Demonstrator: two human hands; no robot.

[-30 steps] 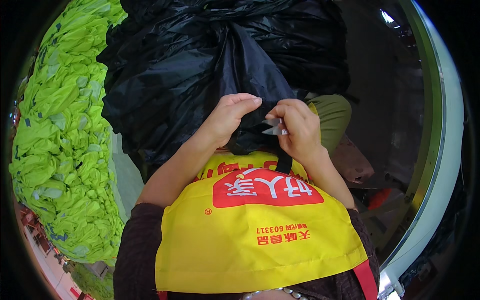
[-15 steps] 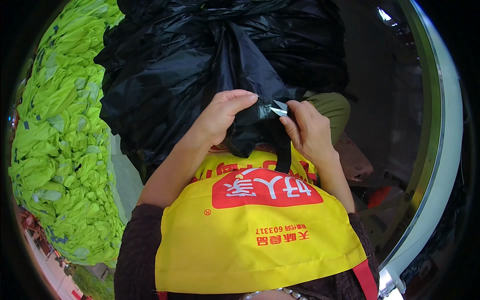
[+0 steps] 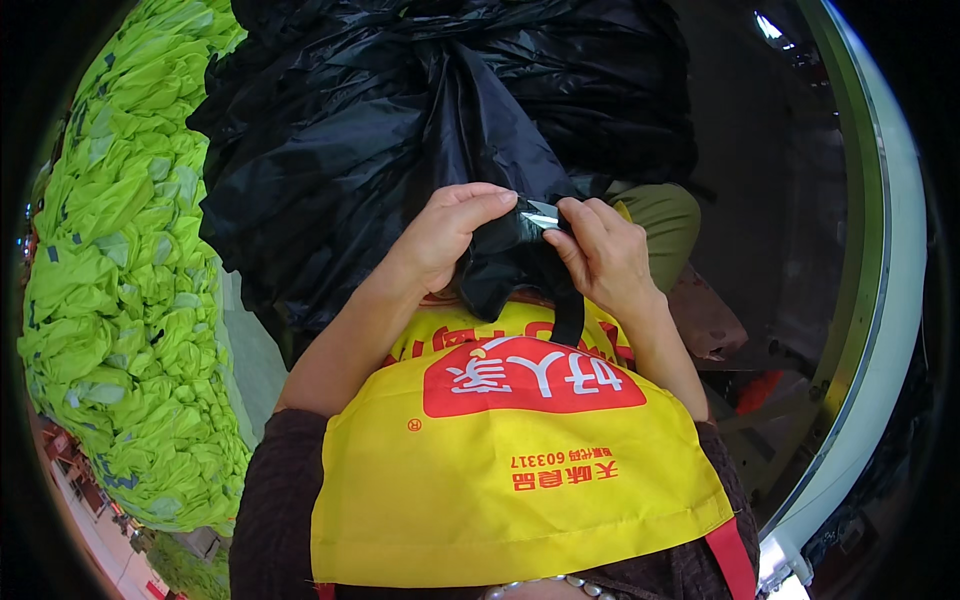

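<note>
Black shiny fabric (image 3: 350, 150) lies gathered in a large heap across my lap. My left hand (image 3: 445, 230) is closed, pinching an edge of it between thumb and forefinger. Just to the right, my right hand (image 3: 610, 250) grips small thread snips (image 3: 541, 215). Their two silver blades point left, close to my left fingertips and over the fabric. Whether a thread lies between the blades is too small to tell. A narrow black strip (image 3: 570, 315) hangs from the cloth below my right hand.
A tall pile of bright green fabric pieces (image 3: 130, 300) stands along the left. I wear a yellow apron (image 3: 500, 520) with red print. A knee in olive trousers (image 3: 665, 230) shows beyond my right hand. A pale curved edge (image 3: 895, 250) runs down the right side.
My right hand has moved slightly left, bringing the snips closer to my left fingertips. The blades look less widely spread. My left hand has stayed almost in place on the fabric.
</note>
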